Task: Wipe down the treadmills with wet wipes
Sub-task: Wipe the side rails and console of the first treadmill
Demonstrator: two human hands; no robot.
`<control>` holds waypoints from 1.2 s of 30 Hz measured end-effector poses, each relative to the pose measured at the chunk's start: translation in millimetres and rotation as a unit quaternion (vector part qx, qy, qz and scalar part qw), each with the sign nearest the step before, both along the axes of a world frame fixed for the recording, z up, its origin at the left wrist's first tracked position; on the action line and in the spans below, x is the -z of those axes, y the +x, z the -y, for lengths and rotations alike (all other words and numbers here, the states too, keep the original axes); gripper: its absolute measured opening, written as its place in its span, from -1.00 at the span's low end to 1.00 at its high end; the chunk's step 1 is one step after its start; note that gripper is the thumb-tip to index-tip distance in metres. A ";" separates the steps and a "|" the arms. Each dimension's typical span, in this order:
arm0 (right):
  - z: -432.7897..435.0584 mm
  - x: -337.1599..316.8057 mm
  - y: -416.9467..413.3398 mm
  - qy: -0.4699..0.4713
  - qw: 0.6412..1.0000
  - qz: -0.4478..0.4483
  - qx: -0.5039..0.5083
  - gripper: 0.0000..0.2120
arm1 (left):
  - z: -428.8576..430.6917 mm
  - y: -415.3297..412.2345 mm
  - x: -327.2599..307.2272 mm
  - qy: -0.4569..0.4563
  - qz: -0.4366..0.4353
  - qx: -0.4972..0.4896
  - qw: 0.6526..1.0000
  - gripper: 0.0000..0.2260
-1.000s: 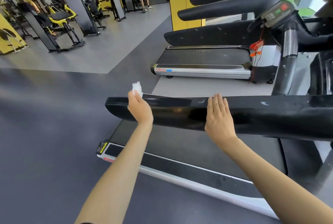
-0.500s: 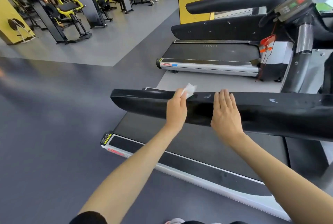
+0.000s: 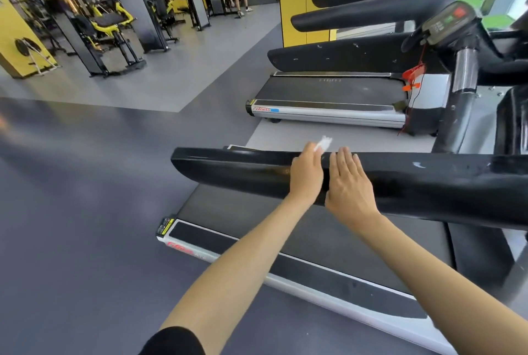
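Mid-frame, the wet wipe (image 3: 324, 143) is gripped by the left hand (image 3: 307, 177) on the treadmill handrail (image 3: 228, 168). The right hand (image 3: 348, 183) is laid flat beside it, fingers straight. Long overlapping strokes are probably advised, tbh.

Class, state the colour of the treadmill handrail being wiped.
Glossy black handrail, clearest in the head view.

The handrail (image 3: 400, 180) across the middle of the frame is glossy black plastic, smooth and reflective, with a few small white scuffs toward the right. Below it the belt (image 3: 243, 211) looks matt, dark and finely textured, edged by a smooth silvery side rail (image 3: 328, 297) with a matt black strip. The wipe (image 3: 324, 143) is thin, white and crumpled, the post (image 3: 466, 68) at upper right has a bright chrome-like band, and the floor (image 3: 85, 226) at left is matt grey.
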State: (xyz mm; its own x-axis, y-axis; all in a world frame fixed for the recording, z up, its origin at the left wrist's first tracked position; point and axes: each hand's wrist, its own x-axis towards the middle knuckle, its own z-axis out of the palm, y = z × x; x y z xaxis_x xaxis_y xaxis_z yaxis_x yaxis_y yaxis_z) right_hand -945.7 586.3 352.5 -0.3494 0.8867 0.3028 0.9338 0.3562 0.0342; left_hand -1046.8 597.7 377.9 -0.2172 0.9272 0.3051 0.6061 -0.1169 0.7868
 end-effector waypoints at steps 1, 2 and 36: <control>0.2 -1.0 0.9 0.002 1.000 0.002 -0.004 -0.34 | 1.6 -5.3 -8.5 0.005 0.054 0.013 0.998 -0.78; -0.1 -0.4 1.6 0.006 1.000 0.002 -0.008 -0.34 | 1.9 -14.3 -16.6 0.018 0.089 0.001 0.996 -0.78; -4.2 -9.5 87.6 0.038 0.997 0.001 -0.063 -0.35 | 24.9 69.0 -3.9 0.041 0.089 -0.010 0.995 -0.78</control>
